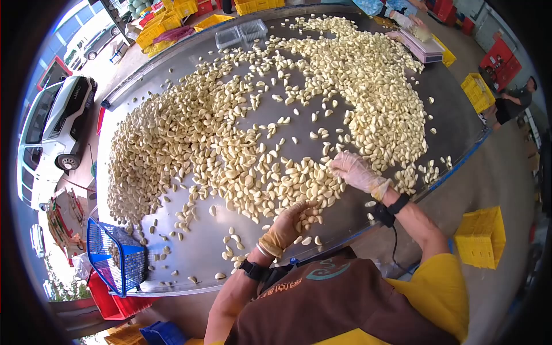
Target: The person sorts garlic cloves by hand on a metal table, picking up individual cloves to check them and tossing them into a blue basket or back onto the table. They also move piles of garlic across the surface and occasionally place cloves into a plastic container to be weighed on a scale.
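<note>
Peeled garlic cloves [293,179] lie in a loose band across the metal table [454,109], in front of both hands. My left hand [289,225], in a thin yellowish glove, rests at the near edge of this band. Its fingers curl round several cloves beside the palm, and some fingertips are hidden. Farther right, my right hand [359,173], in a pale translucent glove, reaches in from the right. Its fingers are bent together and touch the cloves; whatever is between them is hidden. Dark bands circle both wrists.
A large clove heap [158,138] lies left, another heap [379,95] far right. A blue basket [118,256] stands at the left corner. Clear plastic boxes [241,34] and a scale [425,49] are along the far side, near another person's gloved hand [402,20]. A yellow crate [482,237] stands right.
</note>
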### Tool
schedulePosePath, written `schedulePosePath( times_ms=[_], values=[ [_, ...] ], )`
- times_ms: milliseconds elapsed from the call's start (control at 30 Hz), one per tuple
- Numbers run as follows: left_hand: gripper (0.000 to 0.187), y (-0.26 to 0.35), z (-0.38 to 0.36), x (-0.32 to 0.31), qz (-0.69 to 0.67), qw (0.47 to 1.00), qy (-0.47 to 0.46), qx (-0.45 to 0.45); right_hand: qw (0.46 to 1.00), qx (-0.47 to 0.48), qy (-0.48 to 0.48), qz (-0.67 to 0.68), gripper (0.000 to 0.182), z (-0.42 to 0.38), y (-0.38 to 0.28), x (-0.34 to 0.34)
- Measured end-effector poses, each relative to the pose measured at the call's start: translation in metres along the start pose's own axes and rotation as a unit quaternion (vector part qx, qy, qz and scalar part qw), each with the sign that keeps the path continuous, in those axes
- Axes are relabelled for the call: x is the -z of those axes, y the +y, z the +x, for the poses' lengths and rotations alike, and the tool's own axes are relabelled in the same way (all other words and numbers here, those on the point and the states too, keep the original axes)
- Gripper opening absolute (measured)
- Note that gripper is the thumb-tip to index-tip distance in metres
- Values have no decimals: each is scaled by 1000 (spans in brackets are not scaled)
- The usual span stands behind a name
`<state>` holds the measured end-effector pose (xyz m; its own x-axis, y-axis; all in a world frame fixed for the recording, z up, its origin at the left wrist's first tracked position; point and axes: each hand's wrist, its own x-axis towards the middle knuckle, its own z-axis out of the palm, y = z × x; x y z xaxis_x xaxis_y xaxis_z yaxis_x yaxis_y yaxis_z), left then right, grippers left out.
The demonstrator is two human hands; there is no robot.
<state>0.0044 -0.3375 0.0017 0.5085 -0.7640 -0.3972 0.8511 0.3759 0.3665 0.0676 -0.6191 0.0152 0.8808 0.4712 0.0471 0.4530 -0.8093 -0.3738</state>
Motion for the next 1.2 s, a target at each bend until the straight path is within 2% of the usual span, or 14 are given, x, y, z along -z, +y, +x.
schedulePosePath(
  times_ms=[33, 100, 200, 233, 267, 367, 600, 633, 733, 767, 867, 1033, 1100, 1200],
  values=[
    [39, 1, 3, -3, -4, 1000, -2, -3, 987, -10, 36, 156, 18, -4, -12, -1],
    [41, -2, 6, -8, -45, 998, 39, 1, 875, -135, -89, 456, 27, -13, -60, 26],
    [42, -11, 15, 7, -47, 998, 38, 13, 952, -94, -49, 288, 23, -21, -43, 2],
    [42, -12, 16, 13, -35, 999, 24, 4, 996, -51, -51, 43, 17, -24, -34, -7],
    [41, -14, 15, 20, -36, 999, 13, 0, 978, -2, -49, -203, 12, -26, -25, -15],
    [41, -11, 4, 19, -43, 999, -17, -3, 993, 10, 22, -117, 12, -27, -17, -23],
    [41, -8, -4, 8, -44, 999, -31, 3, 978, 39, -50, 197, 22, -20, -85, 25],
    [42, -5, 0, 7, -36, 997, -65, 2, 979, 72, -13, 191, 22, -18, -82, 9],
    [32, -13, 2, 4, 68, 997, 26, -12, 983, 164, 73, 37, 26, -4, -86, 2],
    [26, -11, 3, 8, -8, 999, 12, 35, 976, 126, 73, 161, 26, -3, -78, -29],
    [25, -9, -3, 8, 172, 979, 83, 69, 943, 61, -141, 295, 24, 3, -112, 3],
    [27, -2, -10, -13, 324, 932, 160, 20, 961, 33, -141, 236, 26, 0, -113, -12],
    [26, 1, -8, -18, 370, 909, 192, -20, 966, -12, 45, 253, 29, -7, -102, -43],
    [24, 0, -6, -27, 362, 906, 211, -58, 968, -39, 58, 243, 31, -19, -107, -34]
  ],
)
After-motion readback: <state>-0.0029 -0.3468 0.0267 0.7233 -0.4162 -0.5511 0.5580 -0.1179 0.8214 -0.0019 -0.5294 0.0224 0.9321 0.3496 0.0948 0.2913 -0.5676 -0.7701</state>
